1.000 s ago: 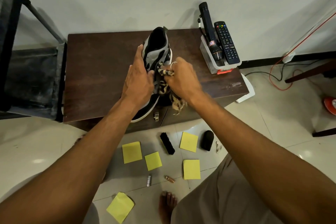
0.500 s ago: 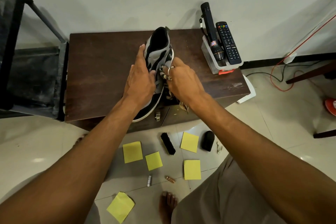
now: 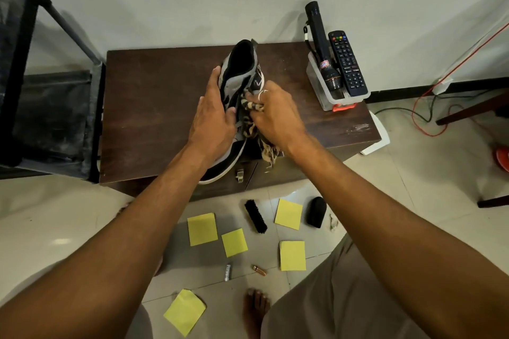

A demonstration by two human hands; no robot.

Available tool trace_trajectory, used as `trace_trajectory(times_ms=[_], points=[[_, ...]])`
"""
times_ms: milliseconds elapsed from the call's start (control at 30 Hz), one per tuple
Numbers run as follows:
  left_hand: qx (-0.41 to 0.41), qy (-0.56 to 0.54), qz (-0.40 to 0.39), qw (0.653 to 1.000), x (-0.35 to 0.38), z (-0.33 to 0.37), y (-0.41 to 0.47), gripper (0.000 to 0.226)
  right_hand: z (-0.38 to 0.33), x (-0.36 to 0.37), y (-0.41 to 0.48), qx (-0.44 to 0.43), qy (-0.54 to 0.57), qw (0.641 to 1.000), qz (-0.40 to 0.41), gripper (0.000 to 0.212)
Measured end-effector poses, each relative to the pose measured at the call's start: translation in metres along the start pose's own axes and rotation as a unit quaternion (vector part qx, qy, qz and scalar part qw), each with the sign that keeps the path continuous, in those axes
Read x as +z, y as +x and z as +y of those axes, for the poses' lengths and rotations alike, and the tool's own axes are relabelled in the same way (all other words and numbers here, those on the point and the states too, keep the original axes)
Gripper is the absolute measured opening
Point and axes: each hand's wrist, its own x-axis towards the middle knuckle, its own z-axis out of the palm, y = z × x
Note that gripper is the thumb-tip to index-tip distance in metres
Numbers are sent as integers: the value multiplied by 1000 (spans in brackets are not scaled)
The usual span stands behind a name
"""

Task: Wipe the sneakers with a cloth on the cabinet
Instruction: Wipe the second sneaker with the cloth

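Observation:
A black, grey and white sneaker (image 3: pixel 240 71) lies lengthwise on the dark wooden cabinet (image 3: pixel 154 107), its heel toward the wall and its toe at the front edge. My left hand (image 3: pixel 213 115) grips the sneaker's left side, thumb over the laces. My right hand (image 3: pixel 275 113) holds a bunched tan and black patterned cloth (image 3: pixel 252 118) against the sneaker's right side. A frayed end of the cloth hangs over the cabinet's front edge. Only one sneaker is in view.
A clear holder (image 3: pixel 322 91) with a black torch (image 3: pixel 319 41) and a remote (image 3: pixel 347 63) stands at the cabinet's right back. On the floor lie a shoe brush (image 3: pixel 255 216), yellow sticky notes (image 3: pixel 202 228), batteries (image 3: pixel 227 272) and a black pad (image 3: pixel 316 212). A black frame (image 3: pixel 30 69) stands left.
My right hand with the cloth slid up the sneaker's side toward the heel half a second ago, then came back down toward the middle. The left hand kept its hold.

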Motion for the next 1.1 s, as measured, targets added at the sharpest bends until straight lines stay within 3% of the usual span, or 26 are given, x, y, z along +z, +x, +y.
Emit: trace_trajectory(times_ms=[133,200,267,333,400,533,633,767,967,1100], points=[[-7,-4,2,1000,0,0,1,83,-1,-15,0,-36,-98,989,-102,10],[-10,-2,5,1000,0,1,0,83,4,-26,0,-35,-55,988,-138,11],[-9,-1,11,1000,1,3,1,82,11,-34,0,27,69,994,-77,13],[-4,9,21,1000,2,2,1,83,19,-31,5,96,179,978,55,14],[4,21,26,999,4,1,0,90,21,-21,15,122,214,962,118,25],[14,31,26,999,7,-2,-1,112,4,-2,27,125,200,968,86,28],[21,32,31,999,9,-5,0,112,2,7,12,110,210,967,99,22],[15,38,33,999,10,-7,1,112,10,19,-15,86,204,969,107,33],[11,13,18,1000,9,-11,1,111,5,5,23,97,208,963,142,24],[11,12,19,1000,9,-11,2,111,8,4,13,109,228,962,108,22]])
